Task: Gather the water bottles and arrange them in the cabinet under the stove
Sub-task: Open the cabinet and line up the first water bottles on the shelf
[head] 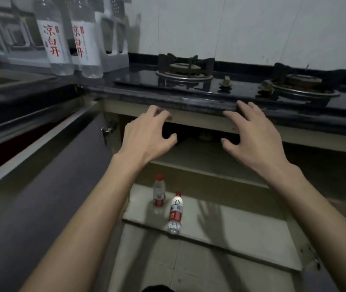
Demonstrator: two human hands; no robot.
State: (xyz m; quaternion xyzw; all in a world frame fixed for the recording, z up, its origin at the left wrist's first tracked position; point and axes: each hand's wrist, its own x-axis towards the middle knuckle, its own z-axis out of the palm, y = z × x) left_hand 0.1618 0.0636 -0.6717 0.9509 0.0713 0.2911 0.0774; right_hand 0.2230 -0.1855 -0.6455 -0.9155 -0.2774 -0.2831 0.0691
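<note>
Two large clear water bottles with white labels and red characters stand on the counter at upper left: one (52, 39) and another (84, 41) beside it. Two small red-capped bottles are on the bottom shelf (241, 234) of the open cabinet under the stove: one (159, 193) upright, the other (175, 213) leaning or lying with its base at the shelf's front edge. My left hand (147, 138) and my right hand (254, 135) hover, fingers spread and holding nothing, in front of the cabinet's top opening just below the counter edge.
The cabinet door (41, 186) is swung open to the left. A two-burner gas stove (189, 70) sits on the dark counter. A white rack (113, 45) stands behind the large bottles. An upper cabinet shelf (199, 163) lies under my hands. Tiled floor shows below.
</note>
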